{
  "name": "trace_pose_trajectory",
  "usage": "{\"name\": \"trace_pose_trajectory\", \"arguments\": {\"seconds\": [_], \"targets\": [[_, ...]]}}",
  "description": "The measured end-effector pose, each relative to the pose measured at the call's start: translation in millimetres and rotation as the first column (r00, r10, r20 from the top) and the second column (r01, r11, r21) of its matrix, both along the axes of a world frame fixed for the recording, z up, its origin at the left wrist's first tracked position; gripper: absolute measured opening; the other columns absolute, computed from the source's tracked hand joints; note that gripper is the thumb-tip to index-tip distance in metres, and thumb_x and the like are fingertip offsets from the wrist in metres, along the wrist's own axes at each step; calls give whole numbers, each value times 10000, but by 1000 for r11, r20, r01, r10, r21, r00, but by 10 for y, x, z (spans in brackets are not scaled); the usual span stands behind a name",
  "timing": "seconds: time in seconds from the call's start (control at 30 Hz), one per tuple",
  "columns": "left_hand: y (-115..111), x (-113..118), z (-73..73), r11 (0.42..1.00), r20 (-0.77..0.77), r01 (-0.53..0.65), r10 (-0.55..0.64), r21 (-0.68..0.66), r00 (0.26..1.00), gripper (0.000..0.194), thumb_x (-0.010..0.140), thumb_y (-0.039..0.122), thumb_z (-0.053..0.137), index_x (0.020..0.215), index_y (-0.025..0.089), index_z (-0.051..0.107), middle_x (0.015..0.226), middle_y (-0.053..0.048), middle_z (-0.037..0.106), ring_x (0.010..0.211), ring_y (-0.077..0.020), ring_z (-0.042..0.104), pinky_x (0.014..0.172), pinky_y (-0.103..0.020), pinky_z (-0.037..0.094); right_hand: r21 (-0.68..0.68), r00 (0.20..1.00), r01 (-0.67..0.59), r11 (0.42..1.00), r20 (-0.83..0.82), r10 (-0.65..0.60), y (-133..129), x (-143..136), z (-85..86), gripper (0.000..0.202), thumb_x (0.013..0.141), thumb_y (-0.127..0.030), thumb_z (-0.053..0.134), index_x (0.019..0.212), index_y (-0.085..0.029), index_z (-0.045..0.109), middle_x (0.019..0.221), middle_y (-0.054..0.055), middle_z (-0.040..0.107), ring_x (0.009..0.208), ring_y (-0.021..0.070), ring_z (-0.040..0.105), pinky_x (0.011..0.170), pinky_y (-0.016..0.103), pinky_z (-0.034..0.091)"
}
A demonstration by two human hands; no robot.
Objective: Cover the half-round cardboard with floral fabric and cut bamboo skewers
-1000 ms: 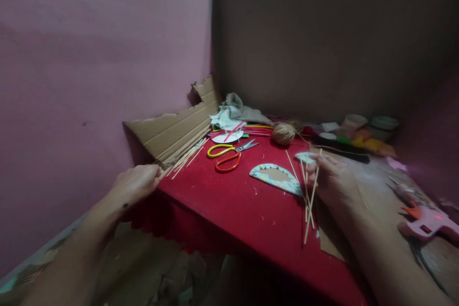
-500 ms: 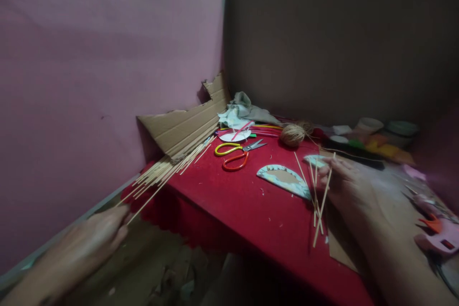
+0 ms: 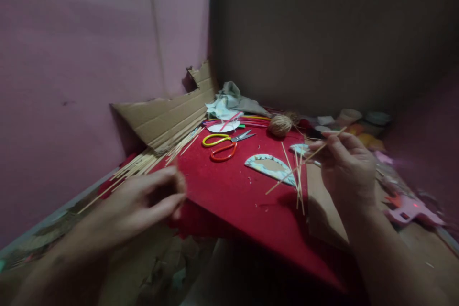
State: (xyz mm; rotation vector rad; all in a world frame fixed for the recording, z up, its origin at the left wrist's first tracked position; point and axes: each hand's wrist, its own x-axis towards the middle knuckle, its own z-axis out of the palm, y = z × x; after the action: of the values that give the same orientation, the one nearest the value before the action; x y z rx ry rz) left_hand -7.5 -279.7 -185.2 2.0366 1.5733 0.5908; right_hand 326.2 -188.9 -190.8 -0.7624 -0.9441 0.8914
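Observation:
My left hand (image 3: 154,196), blurred, is raised beside the table's left edge with its thumb and fingers pinched. A thin bamboo stick (image 3: 156,24) rises from it, smeared and faint against the pink wall. My right hand (image 3: 346,167) pinches another bamboo stick (image 3: 281,180), which slants down to the left above the table. Below it, several thin sticks (image 3: 299,191) cross next to a half-round cardboard piece (image 3: 270,167) edged with pale patterned fabric. Another fabric-edged piece (image 3: 297,149) lies partly behind my right fingers.
Scissors (image 3: 229,143) with yellow and red handles lie on the red tabletop (image 3: 222,186). A bundle of sticks (image 3: 132,167) overhangs the left edge by a torn cardboard sheet (image 3: 168,117). Behind are a twine ball (image 3: 280,125) and cloth (image 3: 227,103); at right, a pink glue gun (image 3: 412,208).
My left hand has moved right and up from the bundle, drawing out a stick. In my right hand a stick now slants left, and the view has shifted right.

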Motion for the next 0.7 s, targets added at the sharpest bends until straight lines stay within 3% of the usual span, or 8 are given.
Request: {"name": "trace_pose_trajectory", "arguments": {"seconds": [0.07, 0.13, 0.3, 0.43, 0.6, 0.7], "targets": [[350, 433, 23, 983, 201, 184, -183, 15, 962, 93, 807, 259, 490, 788, 193, 553, 663, 11, 630, 597, -110, 582, 565, -216, 468, 97, 996, 20, 995, 88, -28, -40, -48, 27, 41, 783, -192, 643, 823, -194, 639, 623, 13, 665, 527, 158, 652, 494, 275, 539], [666, 823, -50, 949, 294, 313, -307, 28, 905, 39, 787, 172, 490, 792, 181, 528, 656, 21, 622, 594, -98, 578, 560, -200, 455, 154, 984, 9, 988, 173, -36, -67, -89, 31, 45, 814, -201, 615, 855, -197, 634, 645, 5, 662, 524, 154, 643, 505, 294, 544], [1134, 1444, -278, 859, 390, 505, -438, -83, 810, 120, 731, 81, 462, 789, 162, 530, 601, 31, 589, 514, -102, 585, 497, -201, 453, 183, 949, -44, 982, 314, -16, -73, -143, 16, 50, 845, -216, 592, 863, -205, 638, 653, -16, 631, 514, 121, 609, 498, 270, 519], [1234, 1555, -269, 763, 382, 620, -527, -181, 759, 246, 696, 42, 454, 884, 151, 569, 592, 21, 603, 521, -116, 599, 499, -213, 474, 164, 935, -51, 985, 354, -10, -62, -151, 41, 40, 828, -214, 612, 833, -207, 651, 654, -26, 622, 502, 95, 582, 512, 255, 514], [1322, 1468, -222, 616, 404, 714, -591, -331, 698, 183, 730, 85, 507, 871, 150, 602, 638, -3, 642, 551, -126, 615, 510, -222, 492, 201, 902, 41, 979, 414, -122, -75, -152, 56, 36, 823, -218, 623, 831, -223, 657, 558, -58, 569, 460, 79, 547, 456, 217, 461], [1351, 1448, -258, 590, 423, 741, -611, -319, 669, 131, 761, 95, 517, 845, 147, 604, 651, -6, 650, 551, -111, 611, 538, -215, 496, 226, 875, 50, 973, 459, -152, -81, -141, 38, 37, 836, -246, 618, 841, -220, 643, 550, -60, 557, 461, 79, 550, 460, 216, 460]]}}
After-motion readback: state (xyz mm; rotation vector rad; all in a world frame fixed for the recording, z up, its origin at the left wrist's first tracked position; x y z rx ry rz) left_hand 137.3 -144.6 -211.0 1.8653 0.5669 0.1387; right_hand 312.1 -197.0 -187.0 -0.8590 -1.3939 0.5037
